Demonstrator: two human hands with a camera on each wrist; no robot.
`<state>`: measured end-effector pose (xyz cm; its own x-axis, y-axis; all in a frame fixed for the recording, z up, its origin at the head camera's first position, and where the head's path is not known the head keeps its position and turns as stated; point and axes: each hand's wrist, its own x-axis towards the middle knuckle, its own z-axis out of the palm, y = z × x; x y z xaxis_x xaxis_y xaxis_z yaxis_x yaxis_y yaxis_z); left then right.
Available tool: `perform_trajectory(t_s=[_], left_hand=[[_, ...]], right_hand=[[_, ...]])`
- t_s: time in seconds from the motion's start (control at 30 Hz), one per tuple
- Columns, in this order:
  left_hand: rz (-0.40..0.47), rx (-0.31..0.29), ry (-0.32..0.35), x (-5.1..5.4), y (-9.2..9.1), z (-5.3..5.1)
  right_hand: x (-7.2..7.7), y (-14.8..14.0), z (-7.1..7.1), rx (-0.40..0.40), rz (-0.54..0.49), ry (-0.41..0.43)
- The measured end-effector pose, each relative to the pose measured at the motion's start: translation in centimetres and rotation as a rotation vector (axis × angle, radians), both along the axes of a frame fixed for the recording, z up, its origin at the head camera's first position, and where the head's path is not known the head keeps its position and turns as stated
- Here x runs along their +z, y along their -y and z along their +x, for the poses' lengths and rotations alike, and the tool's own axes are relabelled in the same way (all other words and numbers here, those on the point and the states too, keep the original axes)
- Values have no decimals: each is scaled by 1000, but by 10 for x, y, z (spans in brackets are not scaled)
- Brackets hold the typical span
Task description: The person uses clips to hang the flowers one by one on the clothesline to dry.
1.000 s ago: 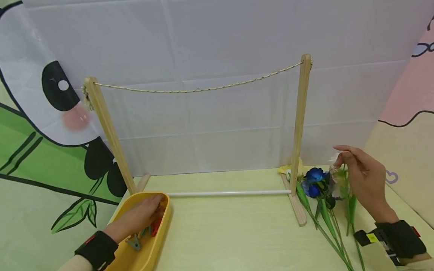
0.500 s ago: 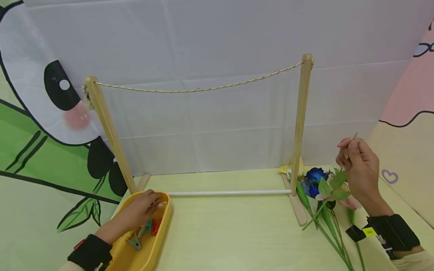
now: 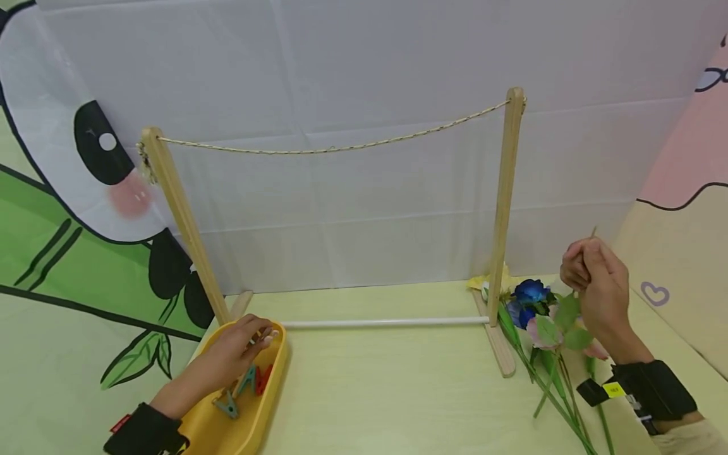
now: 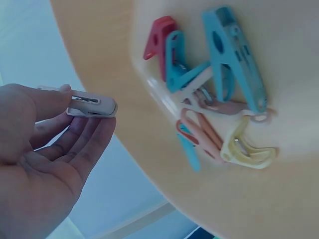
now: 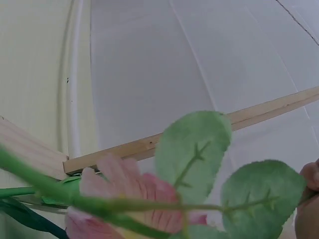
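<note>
Left hand (image 3: 230, 354) is over the far end of the yellow tray (image 3: 272, 404), pinching a white peg (image 4: 92, 104) between thumb on top and fingers underneath; peg is in the air, clear of the pile. In the tray below: loose pegs, incl. red (image 4: 159, 42), blue (image 4: 237, 59), yellow (image 4: 246, 147) and salmon (image 4: 199, 134), bunched together. Right hand (image 3: 600, 291) is up at the right, fingers curled in round a stem (image 3: 594, 232), thin tip poking out above the thumb. Green leaves (image 3: 567, 309) hang just below that hand; pink bloom (image 5: 124, 184) shows behind them, can't tell if it's on the same stem. Blue flowers (image 3: 531, 292) lie on the table (image 3: 387, 392) beside the right post (image 3: 505, 208). Cord (image 3: 332, 150) sags between that and the left post (image 3: 184, 227), white rod (image 3: 387, 323) below.
</note>
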<state>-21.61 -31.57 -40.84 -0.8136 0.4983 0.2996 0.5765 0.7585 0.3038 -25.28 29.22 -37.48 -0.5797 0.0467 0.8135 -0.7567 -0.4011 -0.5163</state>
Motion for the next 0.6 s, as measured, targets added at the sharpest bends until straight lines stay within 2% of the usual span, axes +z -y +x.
perform_trajectory(t_s=[0.1, 0.23, 0.4, 0.5, 0.6], left_hand=[[4, 11, 4, 4, -4, 2], [26, 12, 46, 5, -7, 4], [45, -2, 63, 3, -7, 6], [44, 0, 48, 2, -8, 4], [43, 6, 41, 3, -10, 2]], right_hand=[[4, 3, -1, 21, -73, -55], [15, 8, -1, 64, -204, -102], [24, 10, 1, 94, -335, -68], [26, 9, 4, 98, -401, -35], [28, 6, 6, 158, -538, 51]])
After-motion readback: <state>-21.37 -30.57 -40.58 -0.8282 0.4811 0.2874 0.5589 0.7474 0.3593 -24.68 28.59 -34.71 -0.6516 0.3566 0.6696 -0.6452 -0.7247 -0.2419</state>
